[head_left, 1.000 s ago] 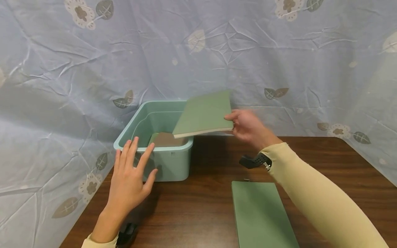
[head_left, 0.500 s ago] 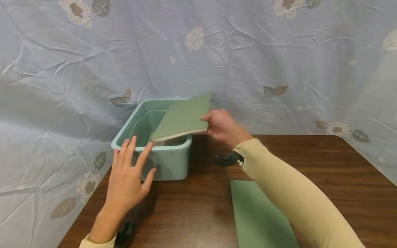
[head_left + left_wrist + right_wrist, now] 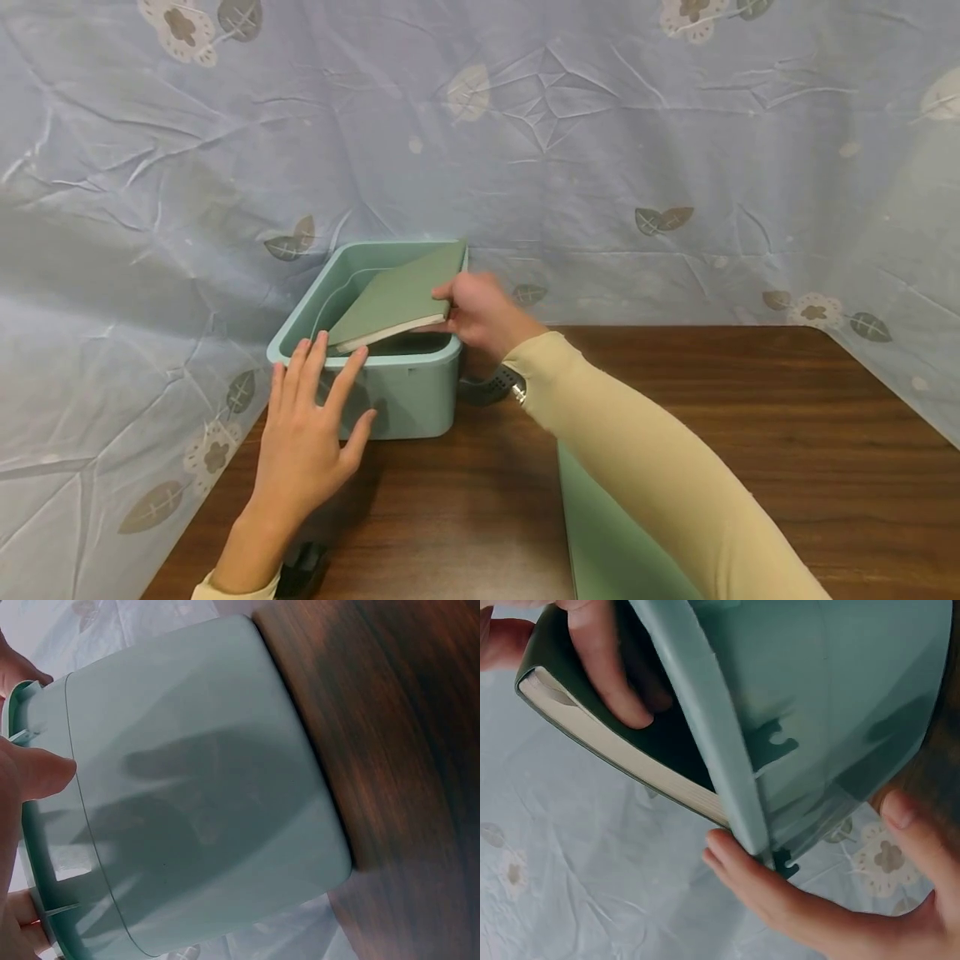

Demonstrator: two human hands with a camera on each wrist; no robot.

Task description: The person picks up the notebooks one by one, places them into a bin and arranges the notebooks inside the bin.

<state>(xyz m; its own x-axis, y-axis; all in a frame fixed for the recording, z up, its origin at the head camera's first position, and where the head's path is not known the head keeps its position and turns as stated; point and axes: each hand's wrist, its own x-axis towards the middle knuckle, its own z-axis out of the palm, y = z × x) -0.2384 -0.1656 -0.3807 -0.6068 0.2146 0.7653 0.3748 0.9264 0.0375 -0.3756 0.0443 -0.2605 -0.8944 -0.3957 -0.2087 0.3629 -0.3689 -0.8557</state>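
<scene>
We locate the bin (image 3: pixel 408 396) on the table (image 3: pixel 750 400), with the patterned cloth (image 3: pixel 712 150) behind it. The right sleeve (image 3: pixel 637 442) hides part of 1 flat green item (image 3: pixel 607 550) lying on the table. The near rim (image 3: pixel 405 360) of the bin stands just in front of the book (image 3: pixel 405 287). We find the left hand (image 3: pixel 303 442) at that rim, its fingers spread apart. The right hand (image 3: pixel 483 310) clamps the book between thumb and fingers. We note the book tilted at the bin's mouth, left side lower, with a plain green cover and cream page edges.
</scene>
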